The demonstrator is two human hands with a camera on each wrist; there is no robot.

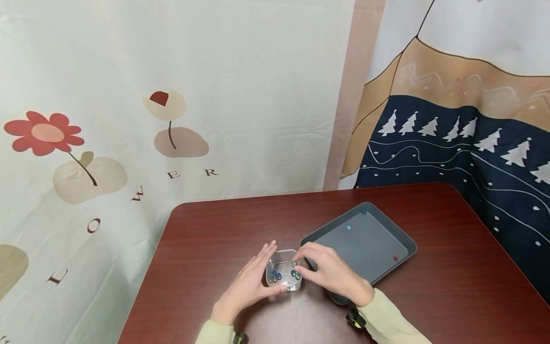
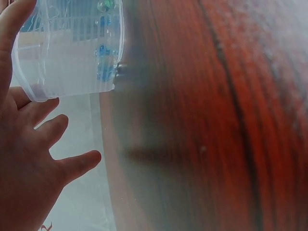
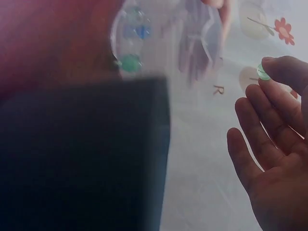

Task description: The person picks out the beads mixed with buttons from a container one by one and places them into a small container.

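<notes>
Right wrist view alone shows right hand (image 3: 274, 159) fingers (image 3: 284, 72) pinching green bead (image 3: 262, 72); left hand (image 1: 247, 284) flat.

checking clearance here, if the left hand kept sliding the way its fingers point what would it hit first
Probably the clear plastic container: the left hand has straight fingers lying along its left wall, seemingly already touching it. Past the container the dark tray lies off to the right, though depth is hard to judge.

Head high, wrists close, container (image 1: 283, 273) shared.
</notes>
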